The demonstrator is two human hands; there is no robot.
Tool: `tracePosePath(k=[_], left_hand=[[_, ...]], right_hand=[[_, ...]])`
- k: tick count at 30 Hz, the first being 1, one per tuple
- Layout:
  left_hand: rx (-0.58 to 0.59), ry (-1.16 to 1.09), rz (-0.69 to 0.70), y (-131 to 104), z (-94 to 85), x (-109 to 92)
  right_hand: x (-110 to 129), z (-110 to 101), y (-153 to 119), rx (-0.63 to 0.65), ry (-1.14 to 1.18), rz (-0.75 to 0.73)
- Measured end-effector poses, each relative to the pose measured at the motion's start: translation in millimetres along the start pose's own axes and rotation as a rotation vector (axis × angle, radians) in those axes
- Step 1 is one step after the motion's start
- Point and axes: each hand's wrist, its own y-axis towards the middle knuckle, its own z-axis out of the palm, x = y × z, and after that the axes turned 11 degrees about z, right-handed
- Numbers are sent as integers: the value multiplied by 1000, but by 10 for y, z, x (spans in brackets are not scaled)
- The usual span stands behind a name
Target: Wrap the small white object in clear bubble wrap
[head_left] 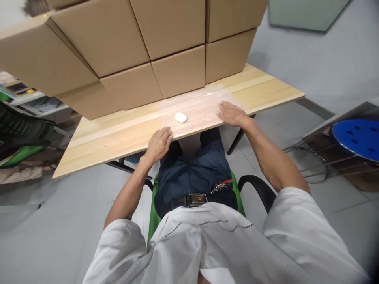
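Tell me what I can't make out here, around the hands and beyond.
All in the head view:
- Palms of the left hand and right hand: turned down, hidden by their backs.
- Underside of the white object: faces the clear sheet.
- Upper boxes: tops cut off by the upper edge.
- Belt buckle: emblem too small.

Dressed in a loose white short-sleeved cloth shirt (180, 244), marked in front with thin dark zigzag lines (213, 222), navy-blue trousers (189, 173) and a black belt (178, 203) with a rectangular silver-edged buckle (197, 200) bearing a gold-coloured emblem; sporting shiny metal keys (218, 187) with a red strip (228, 181) at the right hip.
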Motion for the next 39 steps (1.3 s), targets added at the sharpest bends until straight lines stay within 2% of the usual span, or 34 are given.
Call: tracePosePath(k=[3, 6, 10, 13, 17, 19, 21, 23, 26, 30, 33, 36, 39], left_hand=[[8, 0, -6, 7, -17, -31], [12, -19, -21, -12, -84, -64], [23, -67, -65, 84, -256, 24], [4, -65, -73, 411, -315, 317], [67, -199, -40, 1048, -188, 810], [119, -238, -135, 1285, -94, 925], [209, -191, -243, 1403, -23, 917], [300, -93, -315, 1420, 11, 834], [372, 13, -337, 1374, 5, 698], [388, 61, -336, 1338, -37, 616], [384, 72, -343, 1317, -60, 603], [373, 65, -331, 1277, -69, 610], [362, 48, -325, 1232, -60, 632]], right_hand=[[-114, -40, -93, -48, -25, 19], [-166, -87, -144, -42, -50, 35], [-73, -140, -82, -50, -59, 40], [211, -124, 86, -85, 12, -46], [776, -59, 389, 31, 114, -189], [1000, -28, 510, 88, 126, -204], [1110, 1, 587, 150, 119, -175], [1093, 27, 624, 189, 94, -123], [898, 39, 633, 181, 54, -58], [575, -9, 588, 141, 22, -9], [420, -56, 524, 130, 0, 37], [352, -74, 452, 95, -12, 86], [384, -58, 366, 23, -16, 128]])
